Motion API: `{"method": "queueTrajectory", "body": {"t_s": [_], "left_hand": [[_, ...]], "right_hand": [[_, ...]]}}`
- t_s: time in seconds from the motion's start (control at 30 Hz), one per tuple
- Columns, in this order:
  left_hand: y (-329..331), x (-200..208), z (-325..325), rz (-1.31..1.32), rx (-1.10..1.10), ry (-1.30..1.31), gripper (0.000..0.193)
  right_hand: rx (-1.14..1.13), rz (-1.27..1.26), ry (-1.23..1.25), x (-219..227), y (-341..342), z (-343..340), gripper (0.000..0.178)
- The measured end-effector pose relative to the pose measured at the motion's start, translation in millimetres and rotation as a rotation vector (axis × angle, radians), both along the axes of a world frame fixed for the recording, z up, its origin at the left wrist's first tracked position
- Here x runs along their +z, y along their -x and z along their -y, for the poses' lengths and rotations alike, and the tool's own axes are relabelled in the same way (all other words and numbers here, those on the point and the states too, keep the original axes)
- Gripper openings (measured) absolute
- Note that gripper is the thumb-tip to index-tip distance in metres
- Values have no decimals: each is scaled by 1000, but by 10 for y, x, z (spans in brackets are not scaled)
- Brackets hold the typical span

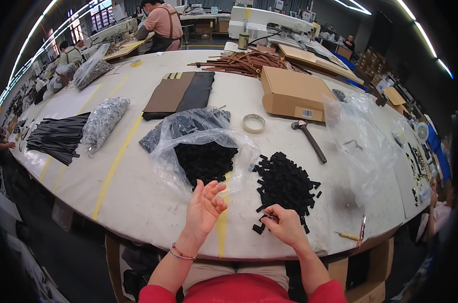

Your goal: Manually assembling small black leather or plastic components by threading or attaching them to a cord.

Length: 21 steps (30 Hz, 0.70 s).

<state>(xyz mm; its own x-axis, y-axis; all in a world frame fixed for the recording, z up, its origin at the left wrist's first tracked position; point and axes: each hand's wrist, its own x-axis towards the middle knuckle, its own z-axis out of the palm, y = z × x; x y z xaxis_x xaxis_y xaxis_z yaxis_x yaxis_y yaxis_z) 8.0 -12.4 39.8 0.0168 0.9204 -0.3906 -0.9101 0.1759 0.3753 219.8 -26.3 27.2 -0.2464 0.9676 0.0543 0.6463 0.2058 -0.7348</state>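
My left hand [206, 208] is raised palm-up, fingers curved and apart, with nothing visible in it. It is at the near side of a clear plastic bag [165, 169] whose mouth shows a mass of small black pieces [203, 161]. To its right, my right hand [285, 226] has thumb and fingers pinched together. A small, thin, shiny thing shows at its fingertips, too small to name. The hand is over the near edge of a loose heap of short black tube-like pieces [284, 184]. A few stray black pieces [258, 229] lie beside its fingertips.
A hammer [309, 141], tape roll [253, 123] and cardboard box [294, 93] lie beyond the heap. Plastic bags [360, 146] are on the right, near a yellow-handled tool [347, 236]. Black strips [57, 136] lie left, brown straps [244, 63] far. Other people work in the background.
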Motion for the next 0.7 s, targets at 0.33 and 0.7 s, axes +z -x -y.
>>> {"method": "queueTrajectory", "body": {"t_s": [0.33, 0.7], "left_hand": [[-71, -382, 294, -430, -239, -175, 16], [-302, -460, 332, -486, -422, -312, 11]], "right_hand": [[111, 342, -72, -99, 152, 102, 13], [92, -500, 376, -57, 249, -56, 9]]}}
